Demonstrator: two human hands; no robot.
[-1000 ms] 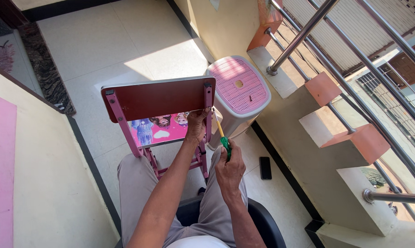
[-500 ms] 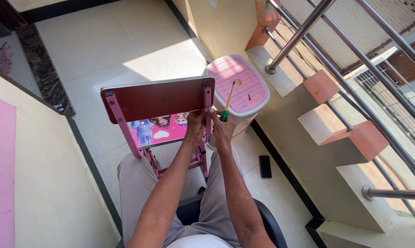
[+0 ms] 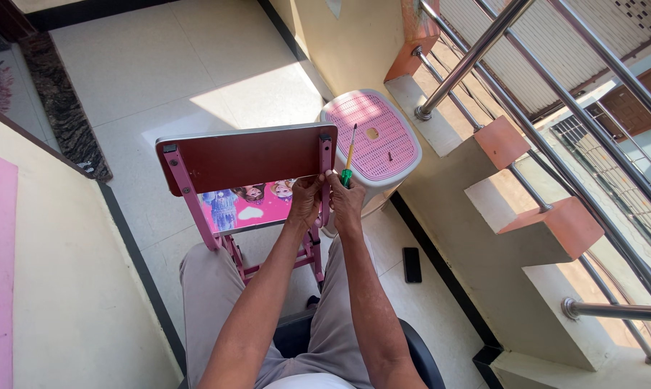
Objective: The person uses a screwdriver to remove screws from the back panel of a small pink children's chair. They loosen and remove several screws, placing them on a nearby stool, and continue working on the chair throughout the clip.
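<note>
A small pink-framed child's chair (image 3: 246,158) stands tipped in front of my knees, its brown seat underside facing me and a picture panel below it. My left hand (image 3: 305,202) grips the chair's right pink leg. My right hand (image 3: 348,200) is closed around a screwdriver (image 3: 348,160) with a green and yellow handle, its shaft pointing up beside that leg. Both hands touch close together at the leg.
A pink and white plastic stool (image 3: 372,137) stands just behind the chair by the wall. A black phone (image 3: 412,264) lies on the tiled floor to my right. Steel railings (image 3: 484,50) and stepped ledges rise at the right; a low wall runs along my left.
My right hand has moved up from near my lap to the chair leg, bringing the screwdriver upright beside it. My left hand stays on the leg.
</note>
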